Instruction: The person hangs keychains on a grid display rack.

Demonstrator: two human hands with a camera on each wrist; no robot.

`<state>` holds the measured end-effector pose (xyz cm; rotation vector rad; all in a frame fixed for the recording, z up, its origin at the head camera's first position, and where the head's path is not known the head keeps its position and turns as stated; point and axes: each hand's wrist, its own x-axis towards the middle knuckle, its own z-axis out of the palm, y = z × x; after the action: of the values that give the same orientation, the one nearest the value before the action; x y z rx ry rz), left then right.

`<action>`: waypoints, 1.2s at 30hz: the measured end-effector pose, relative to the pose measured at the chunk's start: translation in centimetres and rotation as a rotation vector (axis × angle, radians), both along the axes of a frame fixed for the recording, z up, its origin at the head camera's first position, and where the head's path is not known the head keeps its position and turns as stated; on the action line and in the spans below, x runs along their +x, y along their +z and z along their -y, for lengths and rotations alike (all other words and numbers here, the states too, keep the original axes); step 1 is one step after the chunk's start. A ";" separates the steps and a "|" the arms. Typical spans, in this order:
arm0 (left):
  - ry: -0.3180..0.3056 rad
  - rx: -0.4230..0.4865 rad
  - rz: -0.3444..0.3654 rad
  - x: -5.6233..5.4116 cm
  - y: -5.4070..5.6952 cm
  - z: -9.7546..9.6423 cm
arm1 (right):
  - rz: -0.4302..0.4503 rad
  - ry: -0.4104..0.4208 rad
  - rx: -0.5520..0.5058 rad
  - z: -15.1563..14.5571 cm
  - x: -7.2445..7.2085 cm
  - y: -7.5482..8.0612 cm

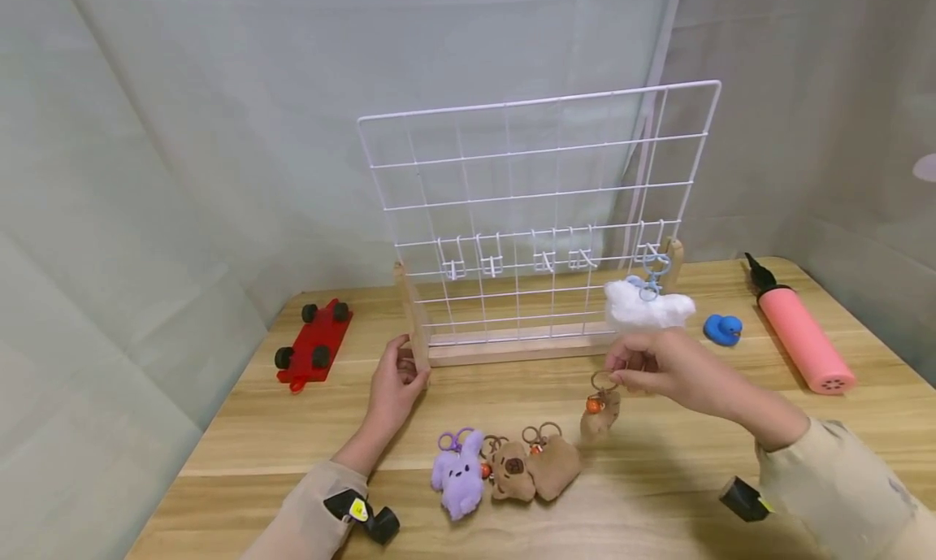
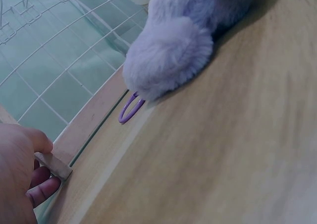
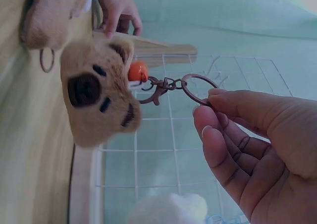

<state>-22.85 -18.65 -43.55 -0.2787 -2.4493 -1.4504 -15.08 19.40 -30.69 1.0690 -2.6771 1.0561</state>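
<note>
In the head view my right hand point(image 1: 676, 373) pinches the metal ring of a brown bear plush keychain point(image 1: 601, 418), which dangles over the table in front of the rack. The right wrist view shows thumb and fingertip on the ring, with an orange bell point(image 3: 138, 71) by the clasp. My left hand point(image 1: 393, 393) grips the left wooden foot point(image 1: 417, 324) of a white wire grid rack point(image 1: 504, 105). Several hooks point(image 1: 544, 261) hang on the grid. From the rightmost one hangs a white plush keychain point(image 1: 647, 308) with a blue ring.
On the table near me lie a purple plush keychain point(image 1: 459, 479) and two brown plush keychains, one face up point(image 1: 513, 472), the other point(image 1: 556, 466) against it. A red toy car point(image 1: 316, 345) sits left; a blue duck point(image 1: 722, 330) and a pink pump point(image 1: 804, 336) sit right.
</note>
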 end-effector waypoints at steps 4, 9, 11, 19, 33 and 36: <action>0.002 -0.006 0.013 -0.1 0.0 0.1 | -0.043 -0.071 0.040 0.3 -0.5 1.0; 0.003 -0.015 0.007 -0.1 0.0 0.1 | -0.067 -0.122 0.077 0.6 -0.9 2.5; 0.004 -0.020 0.001 -0.1 0.0 0.1 | -0.074 -0.120 0.080 0.6 -1.0 3.0; -0.003 -0.012 -0.008 -0.2 0.1 0.1 | -0.120 -0.107 0.086 0.8 -1.7 4.6; 0.002 -0.014 -0.009 0.0 0.0 0.1 | -0.173 -0.146 0.102 1.3 -3.7 6.7; -0.001 -0.012 -0.007 0.0 0.0 0.0 | -0.168 -0.173 0.104 1.2 -4.0 7.0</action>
<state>-22.85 -18.68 -43.58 -0.2878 -2.4534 -1.4329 -19.11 18.16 -23.66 0.8781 -2.6562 0.7695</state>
